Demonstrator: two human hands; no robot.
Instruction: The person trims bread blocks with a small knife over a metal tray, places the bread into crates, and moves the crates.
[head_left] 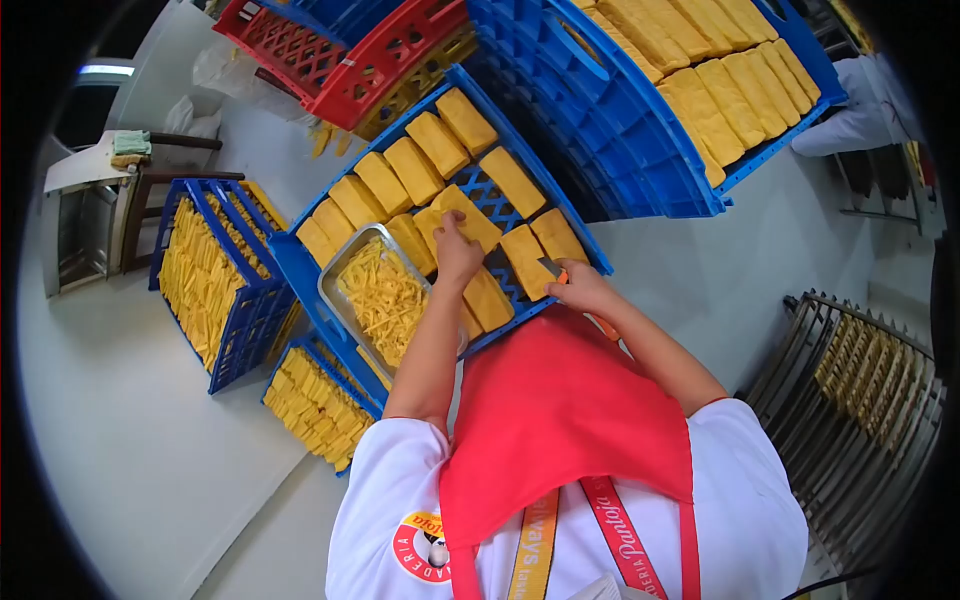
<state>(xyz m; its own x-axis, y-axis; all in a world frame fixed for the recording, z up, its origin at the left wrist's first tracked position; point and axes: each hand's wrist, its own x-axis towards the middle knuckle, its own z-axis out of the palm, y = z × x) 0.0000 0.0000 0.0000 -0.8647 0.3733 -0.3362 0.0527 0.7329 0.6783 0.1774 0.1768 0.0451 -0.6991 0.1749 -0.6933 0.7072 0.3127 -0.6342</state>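
My left hand (458, 252) grips a yellow bread loaf (474, 218), which lies at an angle in the blue crate (287, 262) in front of me. My right hand (588, 290) is closed around a utility knife (561, 275) with an orange handle. Its short blade points up and left, close to another yellow loaf (524, 258). More loaves stand in rows along the crate's far and left sides. A metal tray (327, 287) full of thin yellow trimmings (380, 295) rests over the crate's left corner, beside my left forearm.
Tall stacked blue crates (590, 110) with loaves on top rise at the back right. A red crate (345, 80) is behind. Crates of yellow slices (205, 280) stand on the floor at left. A metal rack (850, 390) and another person's leg (850, 110) are at right.
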